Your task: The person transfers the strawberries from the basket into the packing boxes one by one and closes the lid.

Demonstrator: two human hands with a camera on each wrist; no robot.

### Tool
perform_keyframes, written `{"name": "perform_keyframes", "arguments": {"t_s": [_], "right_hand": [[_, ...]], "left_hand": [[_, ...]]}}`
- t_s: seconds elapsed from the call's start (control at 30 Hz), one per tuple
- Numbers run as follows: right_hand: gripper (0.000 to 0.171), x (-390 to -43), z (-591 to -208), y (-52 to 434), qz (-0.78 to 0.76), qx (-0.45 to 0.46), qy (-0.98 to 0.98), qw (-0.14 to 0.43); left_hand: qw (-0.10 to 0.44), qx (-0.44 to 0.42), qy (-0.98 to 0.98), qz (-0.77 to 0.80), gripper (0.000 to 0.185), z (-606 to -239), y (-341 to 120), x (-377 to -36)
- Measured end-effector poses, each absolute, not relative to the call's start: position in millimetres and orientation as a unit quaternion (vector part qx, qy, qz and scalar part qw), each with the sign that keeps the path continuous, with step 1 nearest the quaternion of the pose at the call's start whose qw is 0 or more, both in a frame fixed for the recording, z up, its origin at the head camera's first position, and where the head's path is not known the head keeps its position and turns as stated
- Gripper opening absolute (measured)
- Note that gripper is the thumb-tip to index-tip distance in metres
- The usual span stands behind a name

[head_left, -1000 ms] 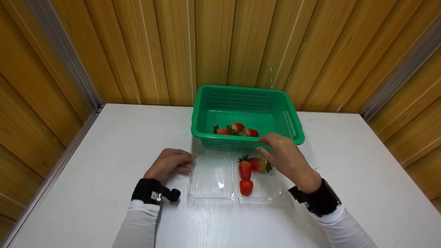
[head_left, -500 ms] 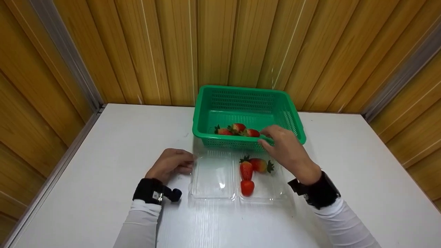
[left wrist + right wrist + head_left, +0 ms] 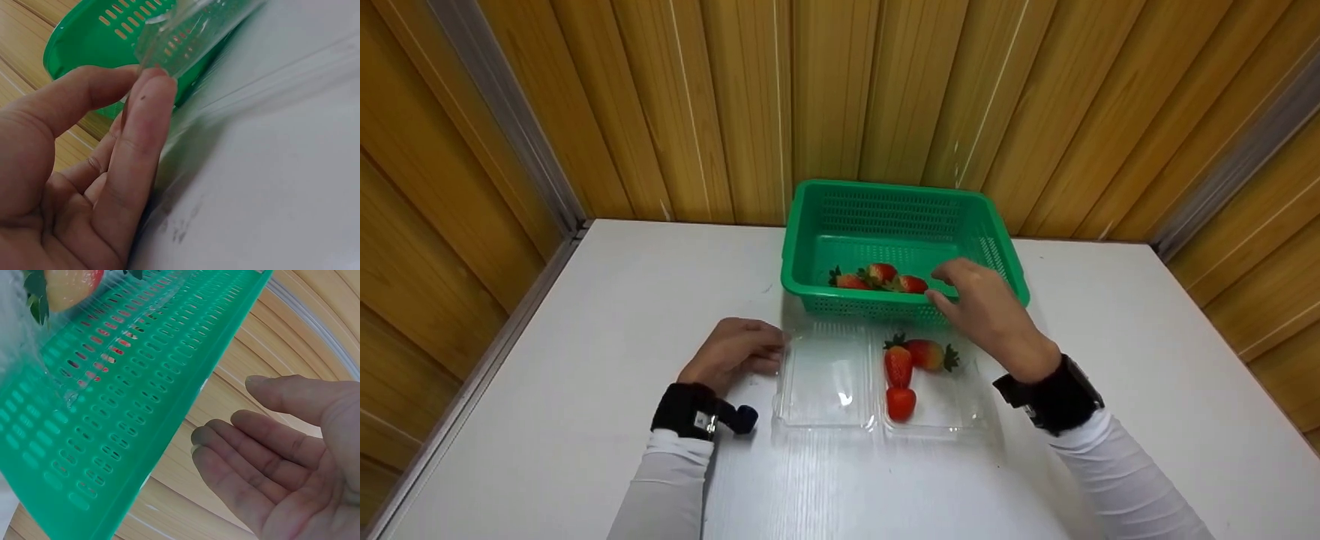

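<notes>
A clear plastic clamshell box (image 3: pixel 826 382) lies unfolded on the table. Its right half holds three strawberries (image 3: pixel 898 366). My left hand (image 3: pixel 739 349) pinches the box's far left corner between thumb and fingers; the left wrist view shows the clear plastic edge (image 3: pixel 163 42) at the fingertips. Over the near right rim of a green perforated basket (image 3: pixel 840 294), my right hand (image 3: pixel 994 311) hovers with fingers apart and nothing between them. Three strawberries (image 3: pixel 913 284) lie at the near side inside the basket, just left of the right fingertips.
The basket stands behind the box on a white table (image 3: pixel 675 270). Wood-patterned panels (image 3: pixel 720 112) rise at the back and both sides, with grey metal posts (image 3: pixel 510 112) in the corners.
My right hand has moved away from me, from in front of the basket rim to above it, beside the strawberries. The left hand stays at the box corner.
</notes>
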State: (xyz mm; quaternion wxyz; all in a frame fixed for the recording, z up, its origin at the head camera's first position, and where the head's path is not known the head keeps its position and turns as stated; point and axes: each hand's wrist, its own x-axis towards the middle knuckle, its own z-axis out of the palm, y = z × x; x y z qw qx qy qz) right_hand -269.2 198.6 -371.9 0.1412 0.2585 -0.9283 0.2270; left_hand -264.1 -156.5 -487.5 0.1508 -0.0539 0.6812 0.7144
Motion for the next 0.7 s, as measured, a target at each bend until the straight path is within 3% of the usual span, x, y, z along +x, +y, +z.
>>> {"name": "perform_keyframes", "arguments": {"t_s": [0.7], "right_hand": [[0.026,-297.9,-373.1,199.0,0.226,0.252,-0.938,0.072]], "left_hand": [[0.156,-0.048,0.692,0.703,0.023,-486.1,-158.0,-265.4]]}}
